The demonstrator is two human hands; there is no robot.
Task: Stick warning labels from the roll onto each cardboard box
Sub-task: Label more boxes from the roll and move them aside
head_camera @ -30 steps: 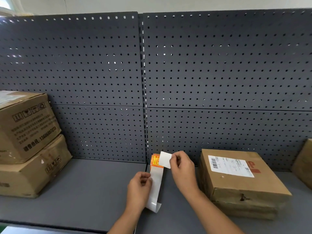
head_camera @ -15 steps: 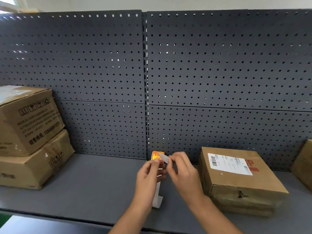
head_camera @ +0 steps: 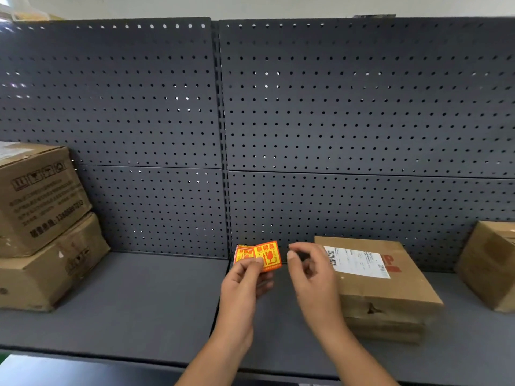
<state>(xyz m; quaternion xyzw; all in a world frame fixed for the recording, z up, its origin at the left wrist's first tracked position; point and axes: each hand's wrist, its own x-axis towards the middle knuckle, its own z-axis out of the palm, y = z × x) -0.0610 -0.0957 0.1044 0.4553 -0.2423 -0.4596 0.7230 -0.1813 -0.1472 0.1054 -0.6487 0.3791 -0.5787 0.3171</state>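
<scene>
Orange warning label (head_camera: 267, 254), now off its backing, pinched in left hand (head_camera: 242, 285) fingers; right hand (head_camera: 312, 277) loose, empty; cardboard box (head_camera: 390, 288) next.

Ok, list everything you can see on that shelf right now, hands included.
stacked boxes: two, brown, left end of the shelf.
labelled box: one, brown, white shipping label on top, right of centre.
edge box: one, brown, cut off at the right.
warning labels: short strip, orange and yellow, held above the shelf.
shelf: one, dark grey.
pegboard: dark grey panels, behind the shelf.
left hand: pinches the warning labels.
right hand: beside the labels, fingers curled, blurred; nothing seen in it.
</scene>
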